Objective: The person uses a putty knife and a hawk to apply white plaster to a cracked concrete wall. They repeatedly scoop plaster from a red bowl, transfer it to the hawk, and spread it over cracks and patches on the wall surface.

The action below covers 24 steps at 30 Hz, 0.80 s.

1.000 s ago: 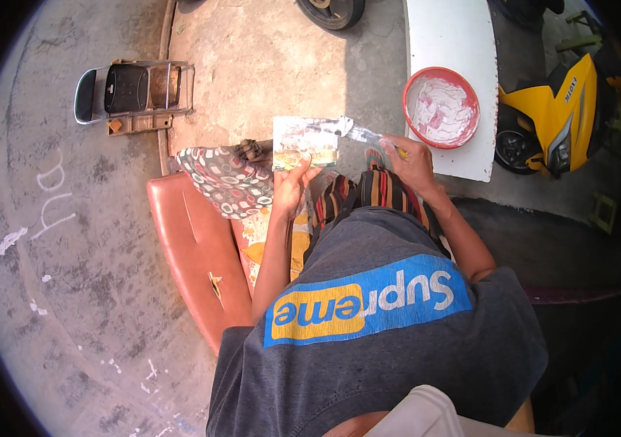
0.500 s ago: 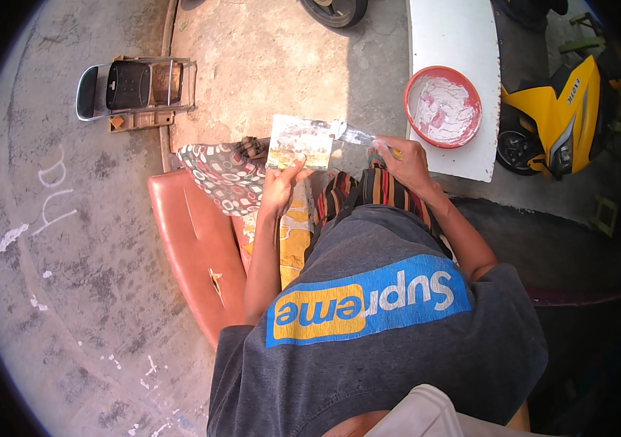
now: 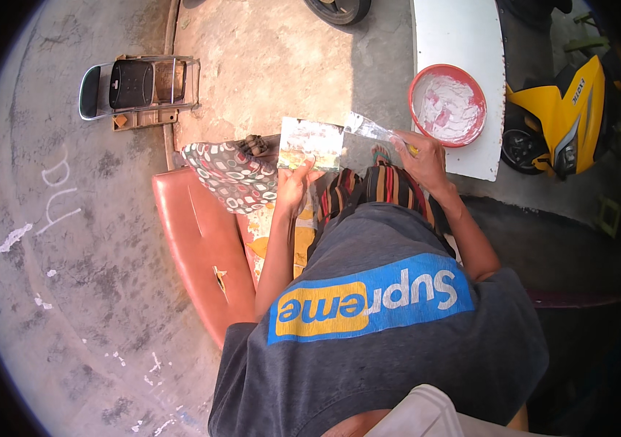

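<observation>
A flat rectangular plate (image 3: 311,138), smeared with white paste and patchy yellow-brown marks, is in my left hand (image 3: 295,186), whose thumb lies on its face. My right hand (image 3: 427,164) is closed round a putty knife (image 3: 371,128). The knife's whitish, paste-streaked blade points left, its end close to the plate's upper right corner; I cannot tell whether they touch. To the right of the knife, a red bowl (image 3: 482,109) holds spread white paste with pinkish patches.
The bowl stands on a long white board (image 3: 458,33). A yellow motorbike (image 3: 578,120) is beyond it at the right. A brown padded seat (image 3: 201,233) with torn cover and a patterned cloth (image 3: 234,175) lie by my left arm. A chair (image 3: 132,84) stands far left.
The plate and putty knife have moved slightly right. The blade's end has risen a little, and the white lump seen there at the plate's edge no longer shows.
</observation>
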{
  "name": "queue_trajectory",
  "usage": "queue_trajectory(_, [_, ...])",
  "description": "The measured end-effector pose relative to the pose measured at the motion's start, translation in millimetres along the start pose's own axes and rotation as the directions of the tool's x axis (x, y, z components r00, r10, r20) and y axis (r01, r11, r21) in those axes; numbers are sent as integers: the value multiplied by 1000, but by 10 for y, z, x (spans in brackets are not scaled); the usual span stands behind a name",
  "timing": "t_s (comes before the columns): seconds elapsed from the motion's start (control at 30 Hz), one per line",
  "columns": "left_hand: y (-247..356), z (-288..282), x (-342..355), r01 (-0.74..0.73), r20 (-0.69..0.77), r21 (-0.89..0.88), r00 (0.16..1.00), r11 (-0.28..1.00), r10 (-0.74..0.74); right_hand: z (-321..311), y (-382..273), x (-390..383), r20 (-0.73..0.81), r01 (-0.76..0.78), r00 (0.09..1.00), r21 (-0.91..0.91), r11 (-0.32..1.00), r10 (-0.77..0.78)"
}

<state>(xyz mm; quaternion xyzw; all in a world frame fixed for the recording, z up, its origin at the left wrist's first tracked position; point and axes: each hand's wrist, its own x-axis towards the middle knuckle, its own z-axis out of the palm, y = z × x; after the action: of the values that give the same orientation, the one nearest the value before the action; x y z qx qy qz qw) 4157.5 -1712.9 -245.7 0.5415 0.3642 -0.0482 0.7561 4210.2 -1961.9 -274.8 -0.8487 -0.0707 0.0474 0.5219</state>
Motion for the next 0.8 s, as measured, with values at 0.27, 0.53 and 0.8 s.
queue_trajectory(0.27, [46,-9,-7,30,68,33,997,999,-33,34,-3,-26,42,-16,999,-55,998,18])
queue_trajectory(0.53, [3,-60,-61,53,120,4,991,999,-53,176,-265,128,26,-3,1000,46,999,2])
queue_trajectory(0.8, [74,-269,22,50,125,18,991,999,-52,100,-102,82,103,-4,995,-51,999,9])
